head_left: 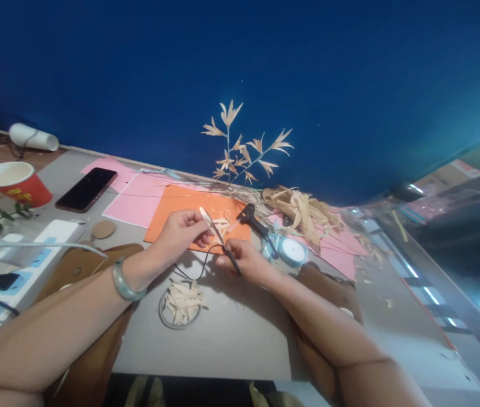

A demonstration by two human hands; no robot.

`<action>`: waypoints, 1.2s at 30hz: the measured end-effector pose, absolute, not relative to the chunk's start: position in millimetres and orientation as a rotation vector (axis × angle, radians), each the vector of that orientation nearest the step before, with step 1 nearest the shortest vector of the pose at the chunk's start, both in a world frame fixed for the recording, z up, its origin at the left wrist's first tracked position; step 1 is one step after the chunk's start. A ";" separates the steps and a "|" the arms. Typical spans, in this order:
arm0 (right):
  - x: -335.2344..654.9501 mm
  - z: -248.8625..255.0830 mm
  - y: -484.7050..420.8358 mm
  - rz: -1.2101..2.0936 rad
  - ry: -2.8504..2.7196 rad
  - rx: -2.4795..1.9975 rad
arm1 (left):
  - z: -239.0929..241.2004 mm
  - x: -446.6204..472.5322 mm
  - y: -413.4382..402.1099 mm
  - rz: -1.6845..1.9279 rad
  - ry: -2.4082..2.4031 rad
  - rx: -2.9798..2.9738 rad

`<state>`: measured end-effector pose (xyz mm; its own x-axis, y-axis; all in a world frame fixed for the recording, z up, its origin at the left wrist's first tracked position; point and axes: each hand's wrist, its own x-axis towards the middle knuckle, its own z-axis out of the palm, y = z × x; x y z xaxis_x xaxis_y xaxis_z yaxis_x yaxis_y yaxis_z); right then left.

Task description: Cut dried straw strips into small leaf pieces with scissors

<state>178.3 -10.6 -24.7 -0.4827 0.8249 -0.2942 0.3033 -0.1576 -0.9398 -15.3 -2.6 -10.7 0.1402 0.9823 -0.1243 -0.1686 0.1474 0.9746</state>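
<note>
My left hand (182, 230), with a jade-coloured bangle on its wrist, pinches a small pale strip of dried husk (202, 213). In my right hand (246, 259) is a pair of scissors (230, 257) with dark handles, its blades pointing up and left to the strip. Whether the blades touch the strip I cannot tell. Below the hands, a round clear dish (162, 316) holds several cut pale pieces (184, 299). Beyond them, more pale scraps lie on an orange sheet (172, 206), beside a black glue gun (254, 220).
Husk-like flowers on a stem (240, 150) rise before the blue wall. Dried husks (303, 209) and a pale blue roll (291, 250) lie at right. On the left are a phone (87, 189), a red paper cup (21, 183) and a power strip (31, 271) with cables.
</note>
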 end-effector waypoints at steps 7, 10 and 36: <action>178.6 -29.4 -11.0 1.598 -1.714 -1.316 | -8.8 -13.6 -3.0 1.093 1.071 1.002; 177.3 -26.6 -10.4 1.513 -1.722 -1.328 | -5.3 -13.7 -3.9 1.082 1.074 1.007; 191.4 -18.8 46.1 0.386 -2.101 -1.552 | -3.1 -36.7 -12.6 -0.283 0.618 2.029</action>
